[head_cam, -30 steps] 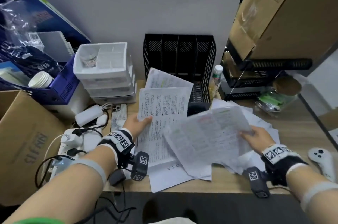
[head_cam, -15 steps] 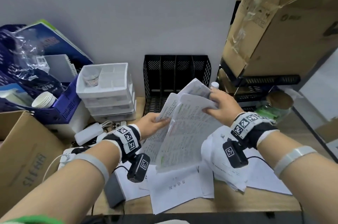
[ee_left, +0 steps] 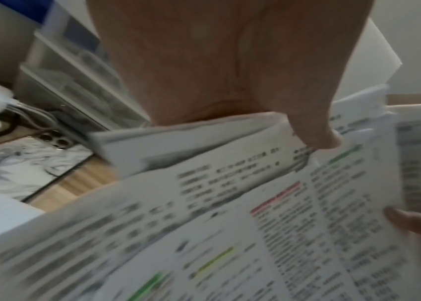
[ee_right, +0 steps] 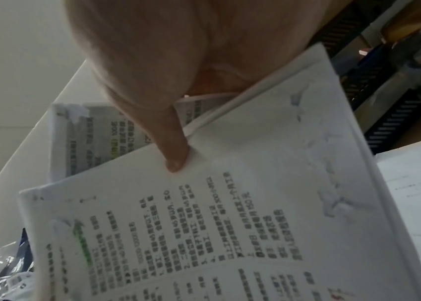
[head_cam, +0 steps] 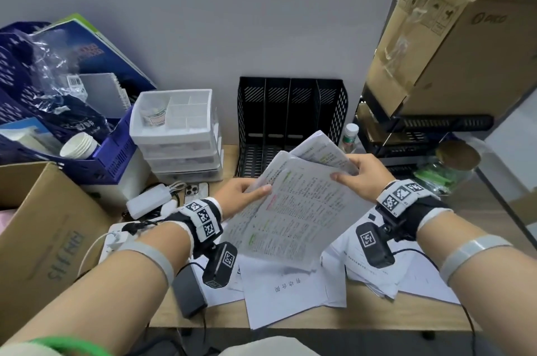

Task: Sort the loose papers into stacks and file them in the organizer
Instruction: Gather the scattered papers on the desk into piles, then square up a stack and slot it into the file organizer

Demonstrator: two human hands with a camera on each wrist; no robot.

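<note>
A stack of printed papers point(head_cam: 296, 210) with red and green highlights is held tilted above the desk. My left hand point(head_cam: 247, 191) pinches its left edge, thumb on top; in the left wrist view that thumb point(ee_left: 315, 130) presses on the printed papers point(ee_left: 204, 234). My right hand point(head_cam: 359, 174) grips the upper right corner, and its thumb point(ee_right: 173, 150) lies on the top sheet point(ee_right: 229, 213) in the right wrist view. More loose sheets point(head_cam: 287, 294) lie on the desk below. The black mesh organizer point(head_cam: 290, 123) stands empty against the wall just behind the papers.
White drawer unit point(head_cam: 174, 134) and a blue basket point(head_cam: 58, 129) stand at the left, a cardboard box point(head_cam: 43, 233) at the near left. A phone point(head_cam: 196, 190), a charger and cables lie by my left wrist. Small bottle point(head_cam: 350, 137), black shelf and a large box point(head_cam: 453, 44) are at the right.
Both hands lifted the papers off the desk and brought them together into one stack held in front of the organizer; my right hand moved from the right pile up to the stack's top corner.
</note>
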